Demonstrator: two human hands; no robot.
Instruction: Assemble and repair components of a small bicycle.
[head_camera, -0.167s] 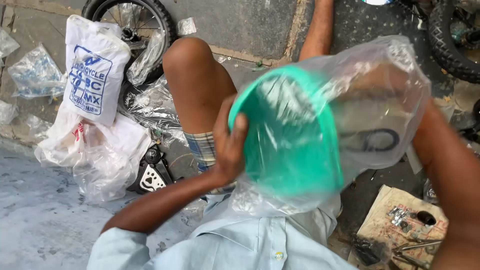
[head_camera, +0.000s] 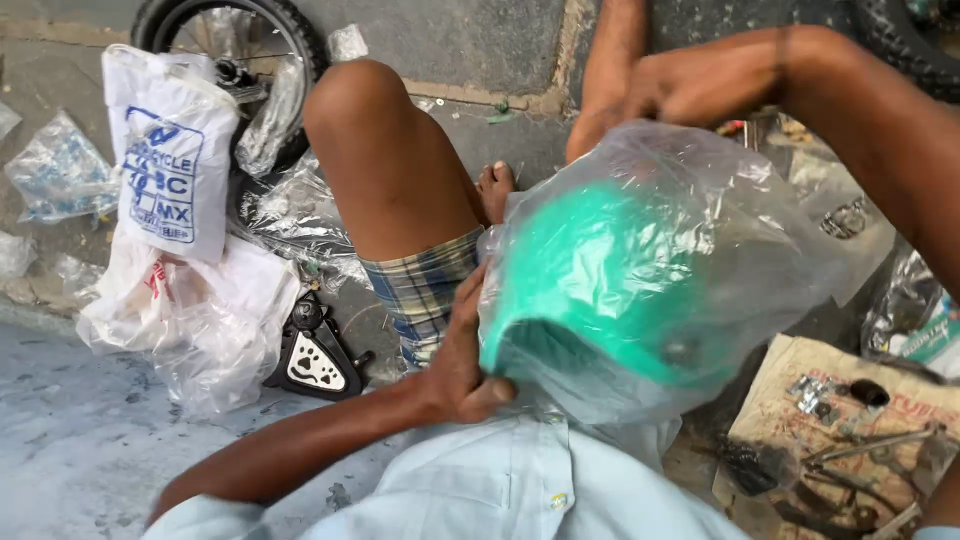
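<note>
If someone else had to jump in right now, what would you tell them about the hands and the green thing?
Left hand: grips the rim of the green shell through its clear bag.
Right hand: at the top of the bag, grip unclear.
Shell sits over the lap, fully inside the bag.
Done: shell picked up. Left: bag not yet off.
Small parts lie on cardboard to the right.

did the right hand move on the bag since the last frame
Yes. The right hand has come up onto the top of the clear bag around the green shell, toward the raised knee; earlier only its forearm showed at the right edge.
</note>
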